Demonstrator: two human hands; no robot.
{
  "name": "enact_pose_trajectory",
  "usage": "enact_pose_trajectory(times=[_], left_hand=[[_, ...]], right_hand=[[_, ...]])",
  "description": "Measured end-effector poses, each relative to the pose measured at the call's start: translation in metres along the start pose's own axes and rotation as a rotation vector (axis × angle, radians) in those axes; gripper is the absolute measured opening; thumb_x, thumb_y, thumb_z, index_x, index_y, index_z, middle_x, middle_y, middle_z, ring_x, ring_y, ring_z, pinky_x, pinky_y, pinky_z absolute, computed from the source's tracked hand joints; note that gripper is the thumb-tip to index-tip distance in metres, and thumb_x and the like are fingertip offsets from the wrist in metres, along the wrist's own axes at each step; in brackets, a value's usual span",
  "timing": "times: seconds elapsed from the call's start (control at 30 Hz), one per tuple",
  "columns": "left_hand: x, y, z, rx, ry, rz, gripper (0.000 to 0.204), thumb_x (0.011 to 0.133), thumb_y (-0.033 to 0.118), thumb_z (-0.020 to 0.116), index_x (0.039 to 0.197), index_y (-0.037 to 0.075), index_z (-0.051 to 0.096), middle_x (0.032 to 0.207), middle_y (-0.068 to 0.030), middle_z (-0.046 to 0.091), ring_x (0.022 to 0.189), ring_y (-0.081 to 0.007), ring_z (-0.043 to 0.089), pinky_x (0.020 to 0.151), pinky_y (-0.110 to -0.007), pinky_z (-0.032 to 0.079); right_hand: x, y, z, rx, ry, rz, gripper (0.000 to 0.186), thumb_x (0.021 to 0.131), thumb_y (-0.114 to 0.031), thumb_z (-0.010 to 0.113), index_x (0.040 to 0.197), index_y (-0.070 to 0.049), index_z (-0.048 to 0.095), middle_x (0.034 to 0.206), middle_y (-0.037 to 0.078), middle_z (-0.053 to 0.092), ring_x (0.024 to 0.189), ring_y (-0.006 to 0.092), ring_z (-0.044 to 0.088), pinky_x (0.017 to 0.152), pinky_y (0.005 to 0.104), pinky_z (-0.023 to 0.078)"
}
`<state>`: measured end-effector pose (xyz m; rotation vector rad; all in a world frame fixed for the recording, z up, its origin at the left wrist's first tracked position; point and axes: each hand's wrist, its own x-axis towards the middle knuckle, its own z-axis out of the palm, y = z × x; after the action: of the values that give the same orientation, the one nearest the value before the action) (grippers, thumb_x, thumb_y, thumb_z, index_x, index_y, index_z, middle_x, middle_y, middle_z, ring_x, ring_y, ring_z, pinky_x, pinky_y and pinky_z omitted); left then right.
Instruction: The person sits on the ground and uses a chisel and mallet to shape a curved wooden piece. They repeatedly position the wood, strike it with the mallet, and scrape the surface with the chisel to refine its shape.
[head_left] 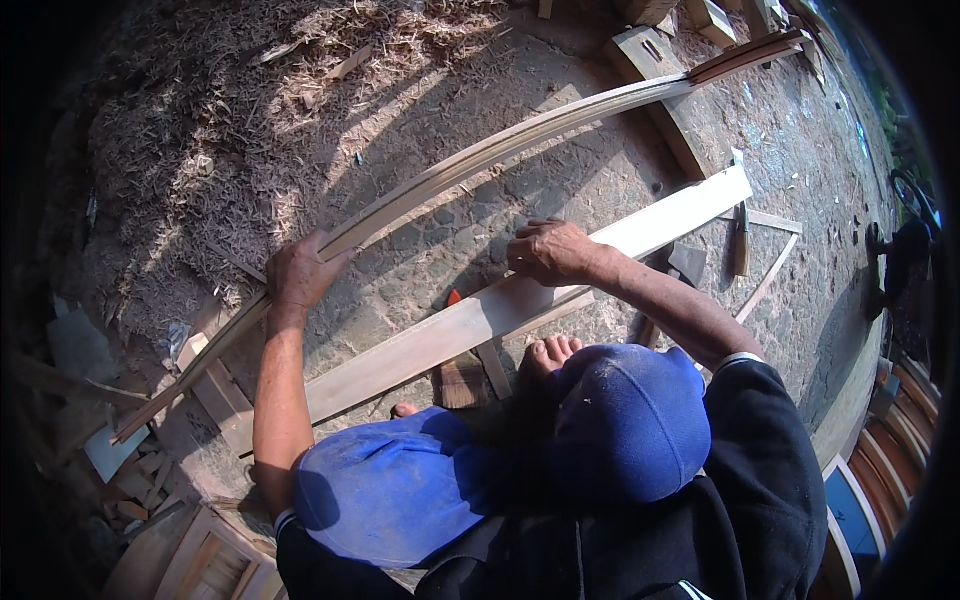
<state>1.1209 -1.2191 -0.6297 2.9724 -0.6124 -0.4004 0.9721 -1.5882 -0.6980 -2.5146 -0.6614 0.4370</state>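
Note:
My left hand [298, 272] is closed around a long, grooved wooden strip [480, 145] that slants from lower left to upper right. The strip's far part lies across a thick timber [668, 115]. Curled over the far edge of a wide pale plank [400, 350], my right hand [548, 252] grips it near its middle; the thumb is hidden. The plank runs roughly parallel to the strip, on the side nearer my knees. Beside its right end lies a chisel [741, 245] with a wooden handle. A wooden block [462, 384] sits in front of my feet.
Wood shavings [200, 160] cover the ground at far left. A thin wooden triangular frame [770, 275] and a dark metal blade [687, 262] lie near the chisel. Offcuts [150, 480] are heaped at lower left. More timber pieces [710, 22] stand at the top right.

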Motion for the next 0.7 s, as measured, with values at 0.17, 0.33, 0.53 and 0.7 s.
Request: enact_pose_trajectory(times=[0.17,0.33,0.53,0.7], left_hand=[[0.000,-0.003,0.004,-0.025,0.033,0.047,0.044,0.082,0.053,0.077,0.103,0.014,0.073,0.087,-0.0156,0.075,0.083,-0.0364,0.073,0.072,-0.047,0.057],[-0.002,-0.001,0.000,-0.032,0.019,0.040,0.045,0.082,0.052,0.078,0.104,0.012,0.073,0.089,-0.0161,0.075,0.085,-0.0363,0.073,0.074,-0.046,0.057],[-0.004,0.002,-0.005,-0.035,-0.014,0.027,0.050,0.081,0.050,0.079,0.109,0.009,0.074,0.094,-0.0180,0.075,0.088,-0.0371,0.073,0.076,-0.046,0.057],[-0.004,-0.001,-0.001,-0.054,0.010,0.044,0.049,0.081,0.049,0.080,0.107,0.008,0.074,0.093,-0.0182,0.075,0.088,-0.0371,0.073,0.075,-0.045,0.057]], right_hand=[[-0.018,-0.049,0.050,0.269,0.011,-0.206,0.014,0.092,-0.022,0.067,0.096,-0.009,0.065,0.090,0.012,0.065,0.079,0.0347,0.067,0.068,0.0461,0.055],[-0.079,-0.060,0.086,-0.232,-0.216,-0.138,0.034,0.089,-0.020,0.063,0.122,-0.014,0.068,0.111,0.010,0.066,0.086,0.0287,0.070,0.067,0.0416,0.060],[-0.087,-0.069,0.100,-0.186,-0.082,0.114,0.038,0.086,-0.021,0.063,0.123,-0.015,0.063,0.109,0.010,0.062,0.099,0.0297,0.068,0.067,0.0412,0.060],[-0.114,-0.073,0.045,-0.075,0.000,0.178,0.017,0.084,-0.024,0.066,0.097,-0.014,0.066,0.100,0.009,0.060,0.092,0.0299,0.066,0.071,0.0452,0.054]])
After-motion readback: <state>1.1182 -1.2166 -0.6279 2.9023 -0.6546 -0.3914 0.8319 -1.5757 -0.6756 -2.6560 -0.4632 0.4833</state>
